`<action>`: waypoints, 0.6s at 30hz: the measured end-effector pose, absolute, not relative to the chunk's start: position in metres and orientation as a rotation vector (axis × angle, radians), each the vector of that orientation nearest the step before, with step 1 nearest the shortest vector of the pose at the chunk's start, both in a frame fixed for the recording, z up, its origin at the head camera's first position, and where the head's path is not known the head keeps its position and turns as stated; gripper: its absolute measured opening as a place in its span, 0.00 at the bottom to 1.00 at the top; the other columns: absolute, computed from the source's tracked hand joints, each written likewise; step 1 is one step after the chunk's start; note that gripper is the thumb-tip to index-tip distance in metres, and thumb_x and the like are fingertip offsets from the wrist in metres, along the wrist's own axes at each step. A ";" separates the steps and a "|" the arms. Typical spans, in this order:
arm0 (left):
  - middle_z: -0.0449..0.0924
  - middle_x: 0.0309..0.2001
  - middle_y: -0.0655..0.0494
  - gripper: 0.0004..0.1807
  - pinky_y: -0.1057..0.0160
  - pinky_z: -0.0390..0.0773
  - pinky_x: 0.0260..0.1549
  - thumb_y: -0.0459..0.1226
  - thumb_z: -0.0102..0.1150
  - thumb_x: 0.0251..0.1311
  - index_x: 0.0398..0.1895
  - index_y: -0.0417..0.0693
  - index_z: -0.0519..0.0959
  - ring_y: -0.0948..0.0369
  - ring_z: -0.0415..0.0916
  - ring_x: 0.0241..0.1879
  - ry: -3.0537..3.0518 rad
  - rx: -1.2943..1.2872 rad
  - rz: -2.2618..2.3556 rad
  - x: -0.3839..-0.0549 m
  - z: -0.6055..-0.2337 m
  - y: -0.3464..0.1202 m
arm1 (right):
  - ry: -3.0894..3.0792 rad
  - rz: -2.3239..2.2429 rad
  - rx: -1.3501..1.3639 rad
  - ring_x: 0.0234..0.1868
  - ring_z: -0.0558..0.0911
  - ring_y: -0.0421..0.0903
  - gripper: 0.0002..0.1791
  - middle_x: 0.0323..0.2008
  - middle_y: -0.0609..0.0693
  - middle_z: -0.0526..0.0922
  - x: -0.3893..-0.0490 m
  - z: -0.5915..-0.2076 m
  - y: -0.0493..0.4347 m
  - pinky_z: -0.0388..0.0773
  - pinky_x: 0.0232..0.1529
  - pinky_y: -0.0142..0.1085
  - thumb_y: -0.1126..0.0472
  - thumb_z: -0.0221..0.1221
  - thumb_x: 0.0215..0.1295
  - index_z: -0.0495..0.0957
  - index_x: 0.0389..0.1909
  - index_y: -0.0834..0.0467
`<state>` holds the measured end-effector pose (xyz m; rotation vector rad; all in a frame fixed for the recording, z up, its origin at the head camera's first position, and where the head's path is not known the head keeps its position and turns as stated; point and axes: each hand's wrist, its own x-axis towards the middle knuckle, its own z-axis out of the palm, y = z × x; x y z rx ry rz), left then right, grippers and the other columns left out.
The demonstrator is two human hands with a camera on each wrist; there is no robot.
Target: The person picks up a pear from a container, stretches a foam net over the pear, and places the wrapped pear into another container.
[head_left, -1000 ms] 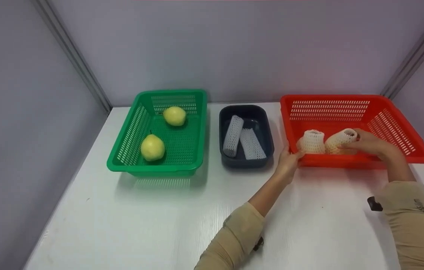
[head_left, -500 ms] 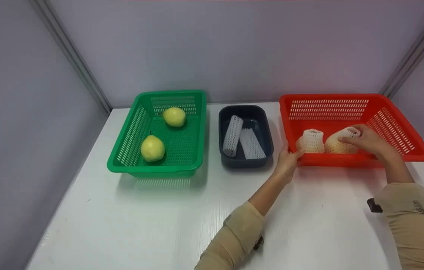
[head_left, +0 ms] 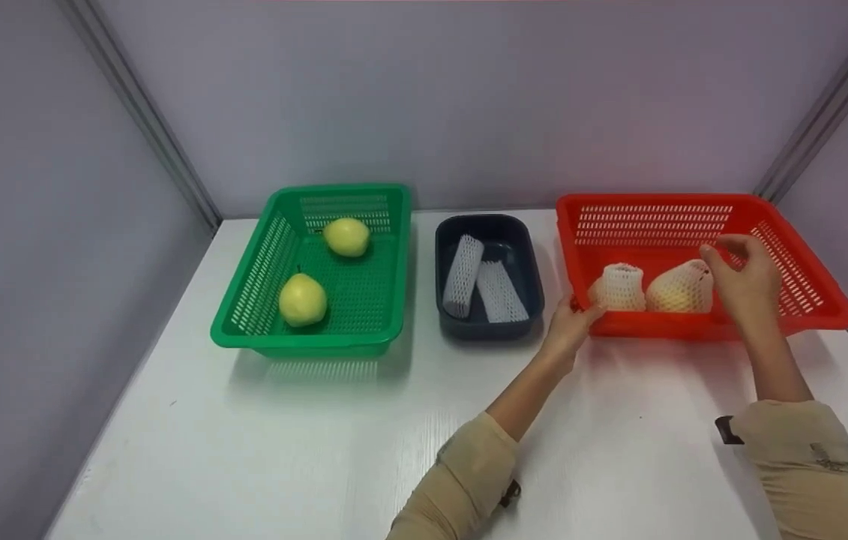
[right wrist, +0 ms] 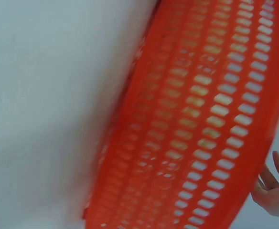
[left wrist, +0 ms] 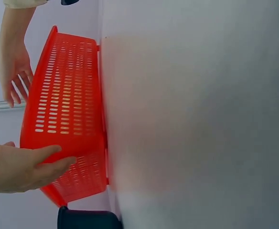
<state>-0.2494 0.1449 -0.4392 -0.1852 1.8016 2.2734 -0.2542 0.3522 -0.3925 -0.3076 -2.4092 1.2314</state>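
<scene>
At the near left corner of the red basket (head_left: 663, 326), my left hand (head_left: 572, 330) grips the rim, thumb on the near side. In the left wrist view its thumb and fingers lie against the basket's red wall. Two pears in white foam nets stand inside along the near wall: the left netted pear (head_left: 621, 289) and the right netted pear (head_left: 680, 289). My right hand (head_left: 752, 281) is raised just right of the latter, fingers bent and apart, fingertips close by the net's top, holding nothing. The lower parts of both pears are hidden behind the wall.
A dark blue tub (head_left: 489, 328) with two foam nets, one rolled (head_left: 462, 277) and one flat (head_left: 501, 291), stands left of the red basket. Farther left, a green basket (head_left: 311, 341) contains two bare yellow pears (head_left: 303, 300). Grey-white walls (head_left: 438, 97) enclose the white table.
My right hand has let go of the right netted pear and risen up from it. That pear's net top now leans to the right. The left hand keeps its grip on the red basket.
</scene>
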 end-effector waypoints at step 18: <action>0.56 0.64 0.41 0.28 0.59 0.59 0.59 0.31 0.53 0.62 0.64 0.37 0.58 0.49 0.53 0.64 2.292 0.143 2.465 -0.229 -0.381 0.018 | -2.340 1.768 0.423 0.47 0.75 0.50 0.16 0.46 0.62 0.76 -0.238 -0.394 0.173 0.72 0.47 0.31 0.64 0.56 0.64 0.70 0.49 0.70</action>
